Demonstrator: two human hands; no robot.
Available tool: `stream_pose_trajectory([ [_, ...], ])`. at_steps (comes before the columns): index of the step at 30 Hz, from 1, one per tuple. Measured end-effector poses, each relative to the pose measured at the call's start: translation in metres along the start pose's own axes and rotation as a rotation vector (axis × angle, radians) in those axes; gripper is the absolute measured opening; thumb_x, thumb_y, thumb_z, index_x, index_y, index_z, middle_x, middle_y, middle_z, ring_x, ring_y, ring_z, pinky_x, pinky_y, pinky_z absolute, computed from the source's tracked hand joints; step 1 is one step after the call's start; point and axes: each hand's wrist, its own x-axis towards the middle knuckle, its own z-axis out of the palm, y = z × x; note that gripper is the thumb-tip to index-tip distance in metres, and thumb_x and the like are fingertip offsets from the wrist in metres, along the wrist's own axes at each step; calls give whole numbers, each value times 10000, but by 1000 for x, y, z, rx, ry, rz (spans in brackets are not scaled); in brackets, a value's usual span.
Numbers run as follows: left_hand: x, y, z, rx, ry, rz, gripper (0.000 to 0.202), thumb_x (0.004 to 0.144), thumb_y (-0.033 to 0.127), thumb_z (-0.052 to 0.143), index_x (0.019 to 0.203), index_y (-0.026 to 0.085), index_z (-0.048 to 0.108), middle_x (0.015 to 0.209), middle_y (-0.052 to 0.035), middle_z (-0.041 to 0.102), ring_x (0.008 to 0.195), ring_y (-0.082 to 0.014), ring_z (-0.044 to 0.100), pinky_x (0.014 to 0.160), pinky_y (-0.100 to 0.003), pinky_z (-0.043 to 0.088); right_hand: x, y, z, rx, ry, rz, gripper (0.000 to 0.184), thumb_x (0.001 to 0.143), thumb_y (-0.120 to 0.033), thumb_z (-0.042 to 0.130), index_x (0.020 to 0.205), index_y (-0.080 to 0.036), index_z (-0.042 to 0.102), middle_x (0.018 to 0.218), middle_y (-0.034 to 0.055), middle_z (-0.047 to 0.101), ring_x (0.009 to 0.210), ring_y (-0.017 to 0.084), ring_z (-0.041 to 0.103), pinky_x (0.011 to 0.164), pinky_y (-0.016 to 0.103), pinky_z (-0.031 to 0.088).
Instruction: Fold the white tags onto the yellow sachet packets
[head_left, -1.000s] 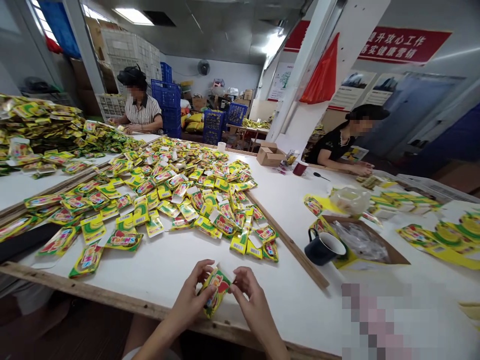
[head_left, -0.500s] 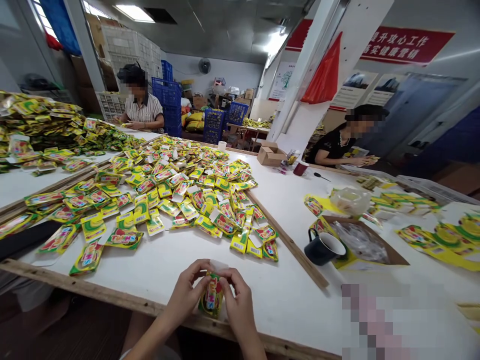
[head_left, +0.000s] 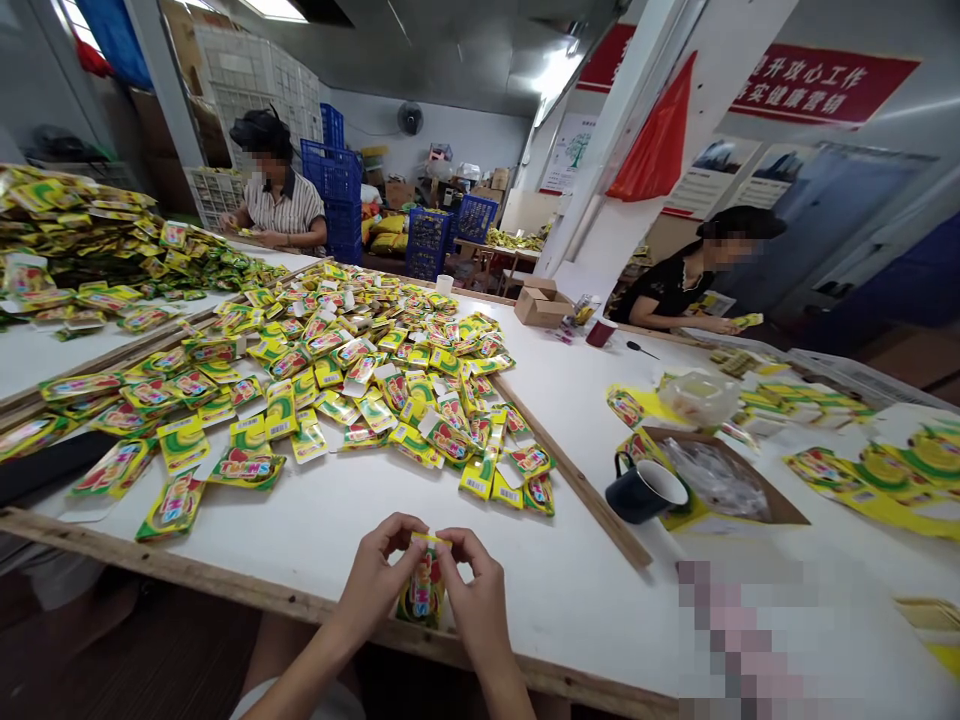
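Small printed box [head_left: 421,595]: held near six o'clock in the view, logo toward the camera, lower end close to the worktop's wooden edge [head_left: 247,585]; resting there or not, cannot tell.
Left hand [head_left: 379,572]: pinches the top left corner, thumb and fingers nearly together.
Right hand [head_left: 476,590]: pinches the top right corner, tips closed on it, a small loop behind.
Worktop [head_left: 300,535]: white, stretches from six o'clock back toward twelve.
Wooden strip [head_left: 592,500]: slants across it toward half past four.
Loose boxes [head_left: 360,370]: piled around nine o'clock, yellow and green, some strewn nearer the front.
Bigger heap [head_left: 90,230]: mounded at ten o'clock.
Dark mug [head_left: 637,490]: stands at four o'clock, just beside an open carton [head_left: 784,508] with clear plastic bags [head_left: 712,475] inside.
Cardboard box [head_left: 541,305]: sits open at two o'clock, near a red mug [head_left: 601,332].
Person in striped shirt [head_left: 285,215]: works at ten o'clock.
Person in black [head_left: 664,285]: leans in at half past two, holding a yellow packet [head_left: 748,320].
Blue crates [head_left: 330,185]: stacked between ten and eleven.
Fan [head_left: 410,118]: mounted at eleven.
Red bag [head_left: 656,140]: hangs by a white pillar [head_left: 622,120] at half past one.
Red banner [head_left: 825,85]: spans the wall at two.
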Motion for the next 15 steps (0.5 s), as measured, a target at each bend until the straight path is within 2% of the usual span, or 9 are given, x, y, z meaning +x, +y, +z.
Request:
stream_pose_trajectory([
  [3,2,-2,0,-1,-14,7,197,846,357,592,864,169,646,788,-28,645,745,-176,603,699,-264,494,1,0,-1,13,-17,1,185,878,-346,553,856,-192,653,759,17,680,701,170,607,665,243,478],
  [7,1,-8,-4,-15,-61,27,212,850,364,593,889,170,668,873,-53,661,820,-194,622,761,-287,508,-4,6,-2,61,-41,13,209,883,-369,560,890,-193,673,841,41,710,778,190,648,718,262,498],
  [12,-1,-12,-7,8,-85,90,206,843,354,603,855,175,704,895,-69,667,879,-215,632,810,-319,518,-7,12,5,120,-54,12,200,864,-360,575,913,-201,686,889,63,724,841,221,666,764,306,519],
  [15,-6,-12,-9,6,-92,97,227,844,358,604,988,205,692,973,-77,676,900,-218,638,818,-333,528,-7,7,-11,92,-19,1,227,863,-381,551,869,-203,691,867,68,722,832,232,663,747,309,520],
])
